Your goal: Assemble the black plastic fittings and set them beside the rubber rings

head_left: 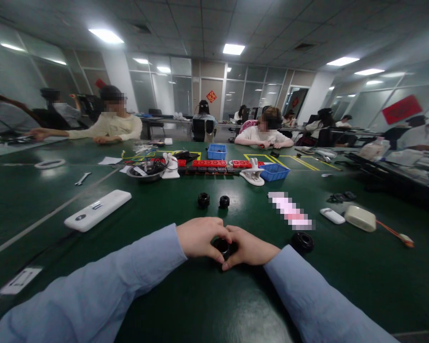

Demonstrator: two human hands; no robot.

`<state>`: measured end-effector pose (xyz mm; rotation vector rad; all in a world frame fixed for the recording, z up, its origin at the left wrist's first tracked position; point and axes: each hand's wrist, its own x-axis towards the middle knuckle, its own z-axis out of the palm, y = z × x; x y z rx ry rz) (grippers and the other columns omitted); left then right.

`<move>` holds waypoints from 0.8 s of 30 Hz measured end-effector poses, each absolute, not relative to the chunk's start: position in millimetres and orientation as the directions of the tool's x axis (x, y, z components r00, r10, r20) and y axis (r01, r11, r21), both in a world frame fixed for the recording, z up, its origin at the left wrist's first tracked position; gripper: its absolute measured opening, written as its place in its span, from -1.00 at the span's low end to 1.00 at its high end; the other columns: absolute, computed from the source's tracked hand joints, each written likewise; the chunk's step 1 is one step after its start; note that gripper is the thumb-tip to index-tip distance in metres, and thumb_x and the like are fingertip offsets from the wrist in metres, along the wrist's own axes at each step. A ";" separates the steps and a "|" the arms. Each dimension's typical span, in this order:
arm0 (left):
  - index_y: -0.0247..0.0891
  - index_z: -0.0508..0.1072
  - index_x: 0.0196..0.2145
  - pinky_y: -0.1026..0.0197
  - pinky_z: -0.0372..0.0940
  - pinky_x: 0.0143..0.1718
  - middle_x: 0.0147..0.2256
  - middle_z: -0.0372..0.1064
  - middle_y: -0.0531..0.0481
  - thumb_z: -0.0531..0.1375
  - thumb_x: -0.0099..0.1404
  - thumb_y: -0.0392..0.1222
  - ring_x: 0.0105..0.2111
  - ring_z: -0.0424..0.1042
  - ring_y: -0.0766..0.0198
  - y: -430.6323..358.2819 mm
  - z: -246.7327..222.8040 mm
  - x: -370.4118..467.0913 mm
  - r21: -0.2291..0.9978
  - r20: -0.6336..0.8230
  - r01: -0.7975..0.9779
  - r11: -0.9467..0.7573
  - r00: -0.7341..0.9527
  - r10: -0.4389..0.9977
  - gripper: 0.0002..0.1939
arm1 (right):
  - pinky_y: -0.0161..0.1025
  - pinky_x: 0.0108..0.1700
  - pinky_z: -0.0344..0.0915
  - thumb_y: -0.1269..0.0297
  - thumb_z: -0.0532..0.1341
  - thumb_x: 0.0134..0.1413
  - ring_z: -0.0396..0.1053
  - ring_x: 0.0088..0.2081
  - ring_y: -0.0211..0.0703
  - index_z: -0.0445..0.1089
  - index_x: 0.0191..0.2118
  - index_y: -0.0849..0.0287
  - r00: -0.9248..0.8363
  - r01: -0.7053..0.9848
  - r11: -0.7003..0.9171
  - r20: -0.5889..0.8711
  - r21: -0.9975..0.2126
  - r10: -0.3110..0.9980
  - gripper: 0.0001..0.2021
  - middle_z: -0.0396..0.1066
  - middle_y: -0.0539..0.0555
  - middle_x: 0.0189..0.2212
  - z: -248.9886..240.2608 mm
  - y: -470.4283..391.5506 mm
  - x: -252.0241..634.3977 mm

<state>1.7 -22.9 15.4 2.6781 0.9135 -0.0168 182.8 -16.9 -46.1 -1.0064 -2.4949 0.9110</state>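
Between my two hands, low over the green table (164,200), is a black ring-shaped part (222,246). My left hand (202,238) curls round its left side, with the thumb at the front. From the right, my right hand (249,246) closes on the same part, its fingers meeting those of the left. Beyond the hands stand two more black round parts, a larger one (203,200) and a smaller one (224,201). Another black ring (302,242) lies beside my right sleeve.
A white power bank (98,210) lies left, a wrench (83,178) behind it. Further back are a metal bowl (145,172), red blocks (209,163), white clamps (253,174) and blue bins (273,172). A cream case (360,218) sits right. People sit across the table.
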 end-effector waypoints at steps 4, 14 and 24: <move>-0.20 0.45 -0.14 0.25 0.24 -0.32 -0.26 0.32 -0.02 0.31 0.04 0.04 -0.26 0.37 0.16 -22.3 11.1 1.3 0.232 -0.064 0.675 -0.701 0.730 0.681 -0.56 | -0.14 -0.10 0.24 0.21 0.45 -0.36 0.25 -0.16 -0.05 0.45 -0.17 0.13 -0.641 0.576 0.497 0.019 -0.648 0.768 -0.52 0.29 0.05 -0.25 -46.1 -17.4 178.9; -0.27 0.45 -0.32 0.19 0.25 -0.37 -0.33 0.39 -0.06 0.24 0.06 0.20 -0.30 0.41 0.09 -28.3 4.6 17.5 0.079 0.065 0.877 -0.474 0.470 0.880 -0.55 | -0.20 -0.23 0.23 0.17 0.43 -0.32 0.23 -0.28 -0.13 0.42 -0.30 0.21 -0.515 0.643 0.481 0.129 -0.596 0.848 -0.62 0.23 0.05 -0.33 -51.3 -17.1 171.3; -0.28 0.42 -0.34 0.12 0.27 -0.38 -0.41 0.45 -0.15 -0.07 0.11 0.44 -0.36 0.46 0.00 -15.8 -14.7 14.3 0.044 0.141 0.911 -0.410 0.401 0.905 -0.31 | -0.15 -0.23 0.20 0.00 0.36 -0.25 0.21 -0.28 -0.08 0.35 -0.45 0.22 -0.425 0.799 0.490 0.250 -0.349 0.870 -0.63 0.26 0.09 -0.36 -56.4 -20.7 161.3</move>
